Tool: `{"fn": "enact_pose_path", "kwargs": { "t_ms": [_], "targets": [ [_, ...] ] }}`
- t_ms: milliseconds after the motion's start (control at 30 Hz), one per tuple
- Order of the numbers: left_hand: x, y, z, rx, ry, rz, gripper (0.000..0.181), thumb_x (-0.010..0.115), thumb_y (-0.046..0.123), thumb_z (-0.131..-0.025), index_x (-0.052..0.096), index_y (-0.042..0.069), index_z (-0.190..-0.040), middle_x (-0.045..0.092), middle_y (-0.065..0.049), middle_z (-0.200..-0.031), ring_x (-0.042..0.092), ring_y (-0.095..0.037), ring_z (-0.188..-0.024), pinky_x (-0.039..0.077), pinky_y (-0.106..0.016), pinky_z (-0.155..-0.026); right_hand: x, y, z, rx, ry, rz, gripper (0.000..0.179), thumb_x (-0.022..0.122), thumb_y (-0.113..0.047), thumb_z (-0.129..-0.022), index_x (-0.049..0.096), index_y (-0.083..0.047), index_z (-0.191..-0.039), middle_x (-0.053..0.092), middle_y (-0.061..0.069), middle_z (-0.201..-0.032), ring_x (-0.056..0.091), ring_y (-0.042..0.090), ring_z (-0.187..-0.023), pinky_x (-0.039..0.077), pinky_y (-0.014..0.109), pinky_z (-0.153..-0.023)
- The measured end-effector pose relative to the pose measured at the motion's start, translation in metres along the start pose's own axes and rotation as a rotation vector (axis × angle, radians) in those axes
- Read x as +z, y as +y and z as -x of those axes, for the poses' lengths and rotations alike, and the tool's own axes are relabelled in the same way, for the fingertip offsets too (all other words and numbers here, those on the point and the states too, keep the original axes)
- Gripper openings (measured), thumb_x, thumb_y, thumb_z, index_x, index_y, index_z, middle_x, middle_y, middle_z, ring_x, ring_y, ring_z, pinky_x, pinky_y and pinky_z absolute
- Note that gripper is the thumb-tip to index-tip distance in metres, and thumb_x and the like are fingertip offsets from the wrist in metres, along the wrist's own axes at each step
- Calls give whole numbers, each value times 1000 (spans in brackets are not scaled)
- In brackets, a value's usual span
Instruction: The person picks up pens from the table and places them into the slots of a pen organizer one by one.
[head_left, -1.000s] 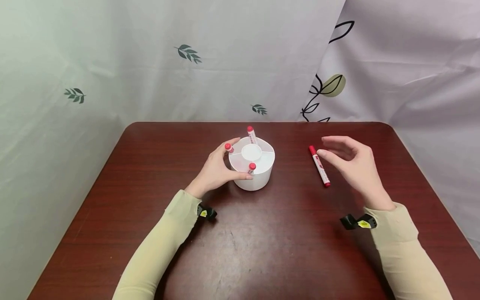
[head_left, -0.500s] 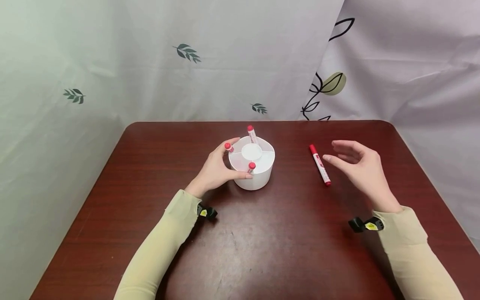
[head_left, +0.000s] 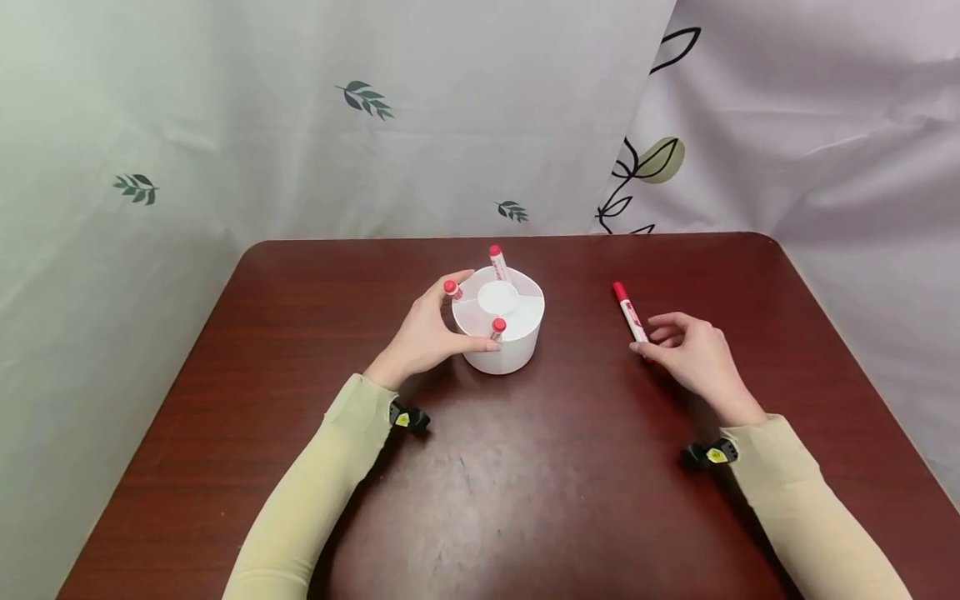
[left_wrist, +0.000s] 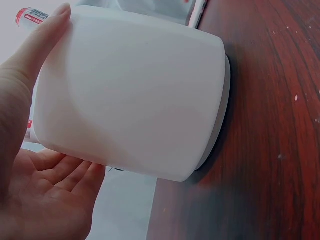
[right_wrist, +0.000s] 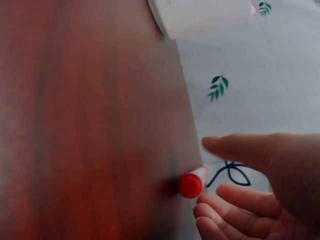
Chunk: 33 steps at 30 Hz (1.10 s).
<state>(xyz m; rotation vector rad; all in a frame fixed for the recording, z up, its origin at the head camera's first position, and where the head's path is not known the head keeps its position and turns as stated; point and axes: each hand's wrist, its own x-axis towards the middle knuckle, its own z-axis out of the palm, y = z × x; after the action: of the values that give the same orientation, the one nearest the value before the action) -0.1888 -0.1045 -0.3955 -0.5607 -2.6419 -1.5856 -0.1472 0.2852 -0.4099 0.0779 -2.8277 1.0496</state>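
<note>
A white round pen holder (head_left: 517, 353) with divided compartments stands on the table, three red-capped markers leaning in it: one at the back (head_left: 497, 262), one at the left (head_left: 452, 288) and one at the front (head_left: 498, 326). My left hand (head_left: 422, 335) grips the holder from the left, its thumb on the near wall and its fingers around the far side. To the right, another red-and-white marker (head_left: 629, 313) lies on the tabletop. At that marker's near end is my right hand (head_left: 696, 357). In the right wrist view, a gap shows between thumb and fingers around the marker's end (right_wrist: 191, 185).
The dark red wooden table (head_left: 540, 483) has rounded back corners. Behind it hangs a pale curtain (head_left: 450, 150) printed with leaves. Both wrists carry a small black camera, such as the right one (head_left: 708, 455).
My right hand first drew back slightly to the right, then came down and left to the near end of the loose marker. My left hand keeps its hold on the pen holder.
</note>
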Motion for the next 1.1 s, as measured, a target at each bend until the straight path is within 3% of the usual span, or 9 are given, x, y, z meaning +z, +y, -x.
{"fn": "enact_pose_path", "kwargs": {
  "t_ms": [200,433,767,1100],
  "targets": [
    [-1,1,0,-12,-2,-13,105,97,48,-62,47,22,-150,56,11,-137,51,-9,-125,40,-39,-106,3,2,2,-23,-31,21,40,87,-20,-82,71,0,-113,73,4,-83,70,19,-73,45,23,-64],
    [-3,2,1,-19,-3,-16,104,98,45,-63,47,22,-150,56,11,-138,51,-11,-126,40,-40,-106,4,5,0,-8,-35,6,35,81,-13,-84,72,1,-114,72,4,-82,68,14,-70,44,23,-64],
    [-2,3,0,-11,-14,-7,102,98,43,-64,47,22,-150,57,11,-137,51,-10,-125,40,-38,-106,-11,5,-4,31,108,-127,27,76,-12,-91,75,-2,-116,72,14,-94,62,-5,-69,45,13,-58],
    [-2,4,0,-7,-17,-3,102,98,41,-64,47,20,-150,57,7,-138,53,-12,-123,41,-39,-105,-13,-3,-7,62,214,-344,25,78,-14,-91,76,1,-111,70,-14,-82,63,-1,-71,47,13,-61]
  ]
}}
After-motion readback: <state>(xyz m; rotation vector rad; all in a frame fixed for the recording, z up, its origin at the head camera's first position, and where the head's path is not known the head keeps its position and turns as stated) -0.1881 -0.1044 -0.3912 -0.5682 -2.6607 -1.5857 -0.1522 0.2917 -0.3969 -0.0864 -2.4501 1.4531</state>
